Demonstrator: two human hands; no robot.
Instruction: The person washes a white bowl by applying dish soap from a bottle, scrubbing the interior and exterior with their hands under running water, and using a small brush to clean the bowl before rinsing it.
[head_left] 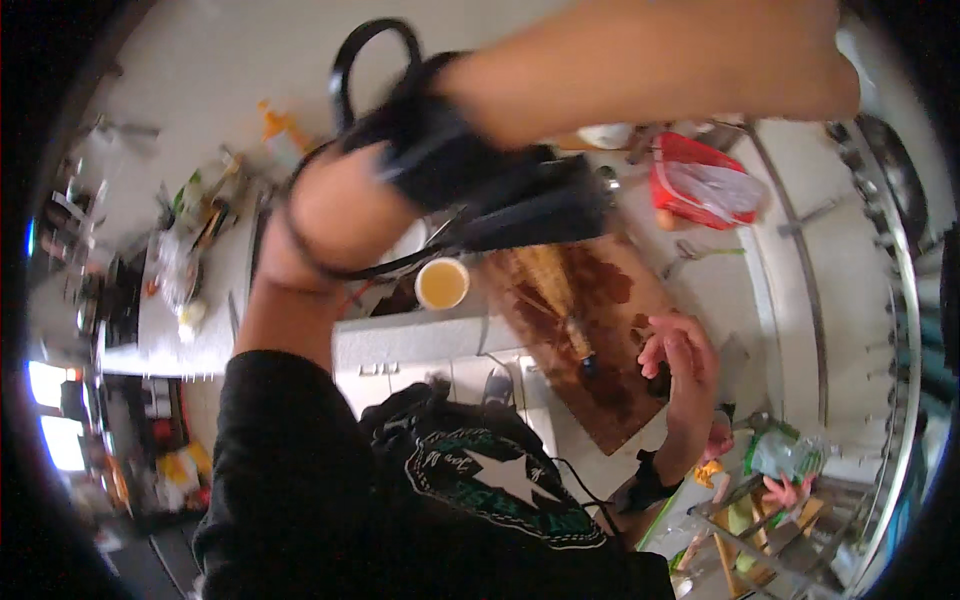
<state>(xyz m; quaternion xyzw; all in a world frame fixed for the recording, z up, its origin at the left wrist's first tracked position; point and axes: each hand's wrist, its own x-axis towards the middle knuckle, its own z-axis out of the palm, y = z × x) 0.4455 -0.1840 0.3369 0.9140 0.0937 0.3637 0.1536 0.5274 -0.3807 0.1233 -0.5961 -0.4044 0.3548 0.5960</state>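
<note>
Kitchen scene. Your speckled pale-grey table (385,345) runs across the middle, white cabinet fronts (405,378) below it. Bright window (60,440) far left, metal rail (908,260) curving down the far right, produce and plastic bags (790,455) on a rack at lower right. Wooden board (612,432) angled right of centre, reddish brown with dark wet-looking patches. White tub (442,284) of yellow liquid just left of the board; red basket (705,215) with a clear bag in it beyond the board's far right side. Bottle with an orange top (283,135) toward upper left.

Long yellowish-brown thing (548,280) lies on the board, narrowing toward you to a dark tip; exact kind unclear. Your right hand (685,355) is over the board's right edge, to the right of that narrow end and apart from it. Right grip: fingers bent inward, dark patch under them; can't tell whether it's closed on anything. Your left hand (650,75) is blurred, close to the lens, crossing the top of the view above the board, well apart from the long thing. Left grip: fingers hidden, can't tell. Black band (430,140) on that wrist, dark strap looping off it.
</note>
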